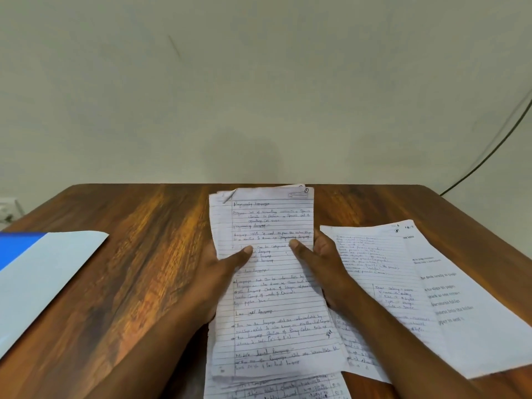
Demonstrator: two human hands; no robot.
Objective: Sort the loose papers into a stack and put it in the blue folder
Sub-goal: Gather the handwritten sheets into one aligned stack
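A stack of lined, handwritten papers (273, 286) is held up in the middle of the wooden table (138, 254). My left hand (221, 272) grips its left edge, thumb on the top sheet. My right hand (319, 263) grips the right edge, thumb on top as well. Loose sheets (403, 286) lie on the table to the right, one lined and handwritten, one printed. Another sheet (288, 390) pokes out below the stack at the near edge. The blue folder (43, 277) lies open at the far left, its pale inside face up and a blue strip at its corner.
A plain wall stands right behind the table's far edge. A dark cable (495, 145) runs down the wall at the right. A wall socket (7, 210) sits at the left, beside the table's corner.
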